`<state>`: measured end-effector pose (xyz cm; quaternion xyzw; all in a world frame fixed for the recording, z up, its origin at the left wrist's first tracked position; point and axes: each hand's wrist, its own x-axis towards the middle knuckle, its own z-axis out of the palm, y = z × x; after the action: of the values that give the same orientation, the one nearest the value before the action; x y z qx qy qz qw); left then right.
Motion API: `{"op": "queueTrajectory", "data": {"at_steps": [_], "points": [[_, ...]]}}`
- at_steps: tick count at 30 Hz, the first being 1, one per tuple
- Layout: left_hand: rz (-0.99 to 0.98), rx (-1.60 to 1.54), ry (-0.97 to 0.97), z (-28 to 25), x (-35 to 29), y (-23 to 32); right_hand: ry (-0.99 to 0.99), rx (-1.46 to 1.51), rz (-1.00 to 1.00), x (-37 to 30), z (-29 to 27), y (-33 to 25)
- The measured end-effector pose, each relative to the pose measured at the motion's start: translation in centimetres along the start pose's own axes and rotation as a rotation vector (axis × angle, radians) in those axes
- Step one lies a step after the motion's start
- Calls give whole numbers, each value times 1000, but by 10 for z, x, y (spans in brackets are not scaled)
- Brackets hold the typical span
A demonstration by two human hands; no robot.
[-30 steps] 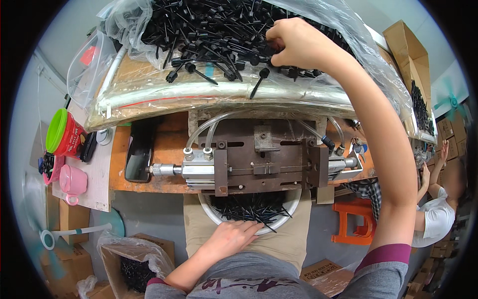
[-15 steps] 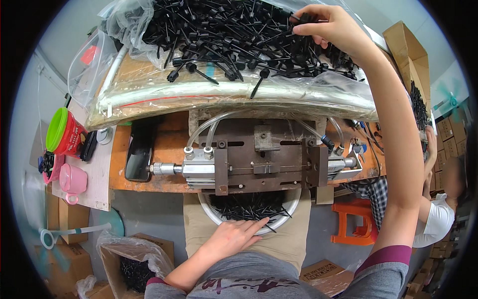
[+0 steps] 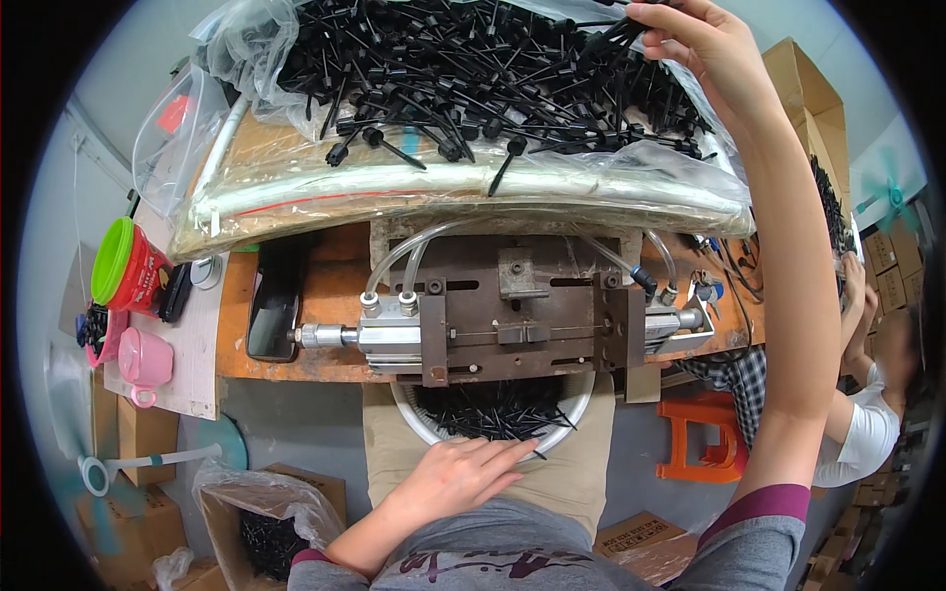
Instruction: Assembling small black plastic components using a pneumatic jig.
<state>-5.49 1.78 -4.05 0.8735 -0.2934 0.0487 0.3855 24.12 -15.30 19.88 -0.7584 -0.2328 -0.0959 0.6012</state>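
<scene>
A heap of black plastic pieces [image 3: 443, 79], with thin stems and thicker ridged heads, lies on clear plastic sheeting at the far side. Over its far right part my right hand [image 3: 695, 44] is closed, thumb and fingers pinching several of these stemmed pieces [image 3: 616, 37]. My left hand [image 3: 460, 478] lies with its fingers stretched out at the near rim of a white bowl [image 3: 406, 402] on my lap. Thin black pieces [image 3: 493, 409] fill that bowl. Between bowl and heap stands a brown metal fixture [image 3: 493, 256] with a silver cylinder [image 3: 389, 340] on its left.
Clear air tubes [image 3: 414, 258] run to the fixture. A phone [image 3: 273, 310] lies on the orange bench at left, near a red bucket [image 3: 138, 271] and a pink cup [image 3: 148, 357]. An orange stool [image 3: 700, 438] and another person [image 3: 862, 433] are at right.
My right hand has moved farther away and to the right over the heap, black pieces between its fingers. My left hand has barely shifted at the bowl's rim.
</scene>
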Motion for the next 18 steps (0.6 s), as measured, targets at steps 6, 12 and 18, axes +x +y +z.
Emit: {"op": "queueTrajectory", "data": {"at_steps": [6,12,18], "points": [[153,-80,450,-67,40,31,38,167,-67,-25,3,-8],[140,199,747,-98,66,40,-95,137,-106,-88,17,-27],[-6,175,462,-95,83,52,-444,295,209,-188,46,-16]]}}
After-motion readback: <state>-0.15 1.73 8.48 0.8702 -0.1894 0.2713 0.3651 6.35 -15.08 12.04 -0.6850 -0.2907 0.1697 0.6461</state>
